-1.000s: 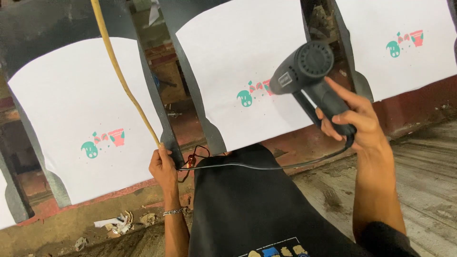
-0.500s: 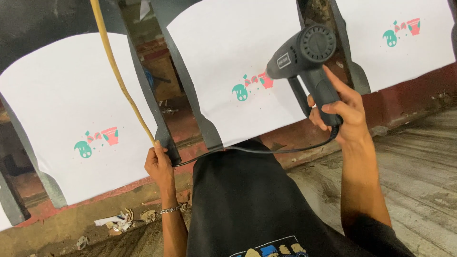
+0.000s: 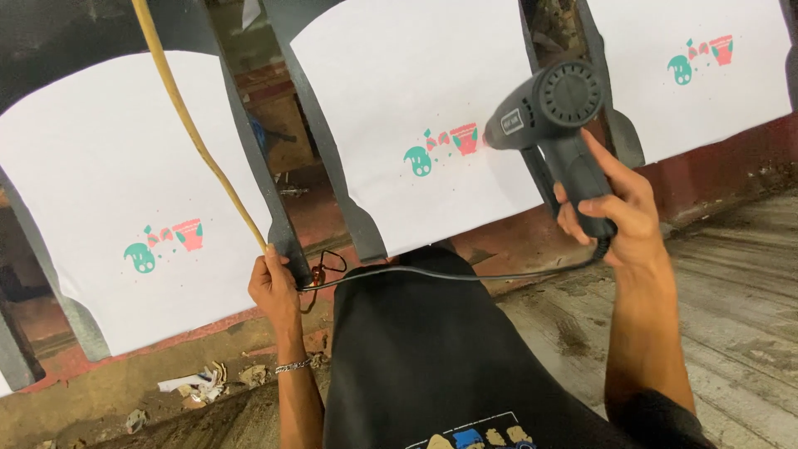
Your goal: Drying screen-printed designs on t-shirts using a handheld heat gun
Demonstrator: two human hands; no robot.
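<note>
A dark grey heat gun (image 3: 553, 125) is gripped by the right hand (image 3: 615, 208), fingers wrapped round its handle, nozzle aimed at the small green-and-red print (image 3: 440, 148) on the middle white sheet (image 3: 416, 100). A tan cord (image 3: 195, 133) is clasped in the closed left hand (image 3: 273, 287), beside the gun's black cable (image 3: 465, 276).

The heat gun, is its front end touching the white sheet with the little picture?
Cannot tell. In the head view the heat gun overlaps the white sheet near the picture, so any gap is hidden.
</note>
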